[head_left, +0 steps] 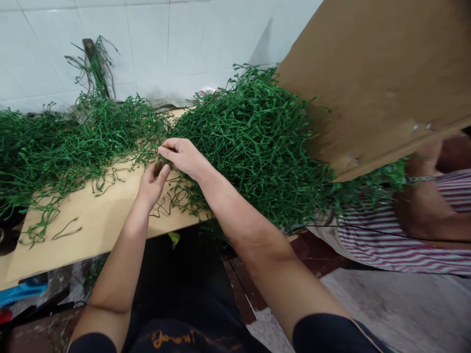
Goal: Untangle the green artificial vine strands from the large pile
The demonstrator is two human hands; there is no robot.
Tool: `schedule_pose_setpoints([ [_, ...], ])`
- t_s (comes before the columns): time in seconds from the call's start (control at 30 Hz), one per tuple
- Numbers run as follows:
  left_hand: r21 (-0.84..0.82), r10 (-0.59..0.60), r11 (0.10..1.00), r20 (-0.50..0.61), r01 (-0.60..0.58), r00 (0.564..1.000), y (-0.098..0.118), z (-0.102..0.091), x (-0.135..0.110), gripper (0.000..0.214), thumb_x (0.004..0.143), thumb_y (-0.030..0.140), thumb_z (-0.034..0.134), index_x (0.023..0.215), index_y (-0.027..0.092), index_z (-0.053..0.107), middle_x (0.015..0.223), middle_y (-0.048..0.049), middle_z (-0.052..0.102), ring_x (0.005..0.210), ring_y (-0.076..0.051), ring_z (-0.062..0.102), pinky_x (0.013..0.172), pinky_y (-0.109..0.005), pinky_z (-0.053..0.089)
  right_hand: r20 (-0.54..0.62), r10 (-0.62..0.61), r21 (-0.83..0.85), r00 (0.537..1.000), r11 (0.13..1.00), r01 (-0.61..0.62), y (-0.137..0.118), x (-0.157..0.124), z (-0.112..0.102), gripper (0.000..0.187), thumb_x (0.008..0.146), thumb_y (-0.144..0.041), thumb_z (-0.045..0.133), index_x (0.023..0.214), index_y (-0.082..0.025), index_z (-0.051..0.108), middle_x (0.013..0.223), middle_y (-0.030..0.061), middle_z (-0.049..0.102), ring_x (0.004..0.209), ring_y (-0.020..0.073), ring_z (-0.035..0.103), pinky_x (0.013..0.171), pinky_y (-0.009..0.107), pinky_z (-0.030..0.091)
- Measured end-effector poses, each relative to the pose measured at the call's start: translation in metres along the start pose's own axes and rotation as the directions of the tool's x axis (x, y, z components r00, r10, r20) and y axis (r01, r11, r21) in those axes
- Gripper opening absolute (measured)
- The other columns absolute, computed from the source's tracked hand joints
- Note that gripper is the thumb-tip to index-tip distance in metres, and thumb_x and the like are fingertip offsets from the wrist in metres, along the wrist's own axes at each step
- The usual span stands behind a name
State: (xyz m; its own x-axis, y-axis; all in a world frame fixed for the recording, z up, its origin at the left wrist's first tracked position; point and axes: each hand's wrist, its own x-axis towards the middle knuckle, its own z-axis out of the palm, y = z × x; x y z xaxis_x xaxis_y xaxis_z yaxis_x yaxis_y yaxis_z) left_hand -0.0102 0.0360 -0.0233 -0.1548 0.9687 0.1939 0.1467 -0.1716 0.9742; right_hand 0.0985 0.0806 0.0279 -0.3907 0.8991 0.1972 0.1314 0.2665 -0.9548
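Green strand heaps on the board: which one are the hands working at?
The big right-hand heap. The right hand and left hand meet at its left edge, fingers in its strands. The flatter left-hand heap lies apart from both hands.

Beside the green strand heap point(253, 142), a striped-shirted person point(401, 240) is cut off by the edge; the head is hidden behind a board point(375, 73).
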Motion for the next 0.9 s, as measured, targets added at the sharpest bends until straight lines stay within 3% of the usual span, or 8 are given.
schedule_pose_setpoints([
  [0.03, -0.034, -0.012, 0.999, 0.071, 0.014, 0.997, -0.002, 0.003, 0.001, 0.029, 0.079, 0.045, 0.055, 0.081, 0.016, 0.052, 0.074, -0.0022, 0.058, 0.067, -0.01, 0.054, 0.06, -0.022, 0.042, 0.001, 0.01, -0.002, 1.0, 1.0, -0.01, 0.001, 0.0, 0.001, 0.019, 0.082, -0.018, 0.049, 0.063, -0.017, 0.047, 0.052, -0.0051, 0.037, 0.048, 0.0056, 0.031, 0.047, 0.021, 0.027],
  [0.1, -0.055, -0.002, 0.998, 0.113, 0.009, 0.994, -0.004, 0.006, -0.002, 0.032, 0.084, 0.047, 0.047, 0.074, 0.016, 0.052, 0.057, 0.0021, 0.049, 0.053, -0.008, 0.045, 0.054, -0.022, 0.037, -0.026, -0.006, -0.071, 1.0, 0.997, 0.004, 0.007, 0.003, 0.0, 0.021, 0.082, -0.02, 0.049, 0.061, -0.017, 0.045, 0.052, -0.0048, 0.037, 0.049, 0.006, 0.031, 0.049, 0.022, 0.027],
  [0.23, 0.003, -0.001, 1.0, 0.086, 0.001, 0.996, -0.006, 0.004, -0.013, 0.044, 0.087, 0.05, 0.038, 0.062, 0.017, 0.051, 0.045, 0.004, 0.035, 0.044, -0.008, 0.034, 0.046, -0.024, 0.028, -0.078, -0.099, -0.32, 0.992, 0.945, 0.069, 0.024, 0.014, -0.001, 0.021, 0.079, -0.02, 0.052, 0.059, -0.014, 0.05, 0.054, -0.0039, 0.039, 0.054, 0.0071, 0.033, 0.056, 0.024, 0.027],
  [0.43, 0.099, -0.102, 0.99, 0.008, 0.101, 0.995, -0.01, -0.002, -0.023, 0.054, 0.085, 0.059, 0.034, 0.051, 0.018, 0.045, 0.04, 0.0037, 0.032, 0.039, -0.009, 0.03, 0.042, -0.025, 0.024, -0.1, -0.065, -0.464, 0.993, 0.886, 0.012, 0.038, 0.03, 0.019, 0.022, 0.081, -0.022, 0.049, 0.06, -0.015, 0.05, 0.055, -0.0031, 0.038, 0.056, 0.0089, 0.034, 0.057, 0.025, 0.024],
  [0.67, 0.084, -0.143, 0.986, -0.025, 0.145, 0.989, -0.012, -0.012, -0.03, 0.059, 0.082, 0.065, 0.033, 0.045, 0.019, 0.037, 0.039, 0.0036, 0.029, 0.039, -0.008, 0.028, 0.042, -0.026, 0.022, -0.178, -0.01, -0.486, 0.984, 0.87, -0.079, 0.034, 0.036, 0.031, 0.023, 0.082, -0.023, 0.048, 0.06, -0.017, 0.047, 0.058, -0.0025, 0.039, 0.059, 0.01, 0.034, 0.058, 0.025, 0.024],
  [0.9, 0.056, -0.147, 0.987, -0.064, 0.15, 0.987, -0.017, -0.015, -0.032, 0.052, 0.086, 0.054, 0.037, 0.047, 0.02, 0.038, 0.041, 0.004, 0.03, 0.041, -0.009, 0.03, 0.044, -0.025, 0.025, -0.207, 0.018, -0.485, 0.978, 0.866, -0.118, 0.04, 0.046, 0.042, 0.025, 0.082, -0.025, 0.05, 0.058, -0.017, 0.043, 0.058, -0.003, 0.038, 0.06, 0.0095, 0.031, 0.059, 0.024, 0.023],
])
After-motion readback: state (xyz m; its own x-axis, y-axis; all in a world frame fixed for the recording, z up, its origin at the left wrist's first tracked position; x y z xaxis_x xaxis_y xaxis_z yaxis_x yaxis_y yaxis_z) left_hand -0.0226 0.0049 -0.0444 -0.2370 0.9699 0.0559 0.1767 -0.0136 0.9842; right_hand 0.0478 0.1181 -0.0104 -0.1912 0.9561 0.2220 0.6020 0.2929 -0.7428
